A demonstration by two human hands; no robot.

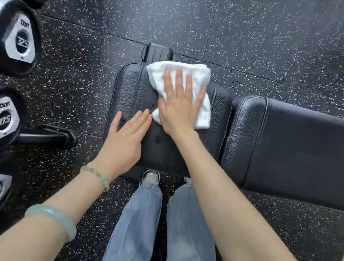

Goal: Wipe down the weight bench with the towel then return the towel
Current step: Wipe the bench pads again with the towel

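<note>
The black padded weight bench lies across the middle, with its seat pad (129, 90) below me and its longer back pad (298, 151) running off to the right. A folded white towel (199, 75) lies on the far part of the seat pad. My right hand (179, 104) presses flat on the towel with straight, spread fingers. My left hand (126, 135) rests flat on the seat pad's near left part, fingers straight, fingertips close to the towel's edge.
Several black dumbbells with silver end caps (18, 42) sit on a rack at the left edge. A black bench foot (158, 53) shows beyond the seat. Speckled black rubber floor (275, 35) surrounds the bench. My jeans and shoes (150, 177) are under the seat's near edge.
</note>
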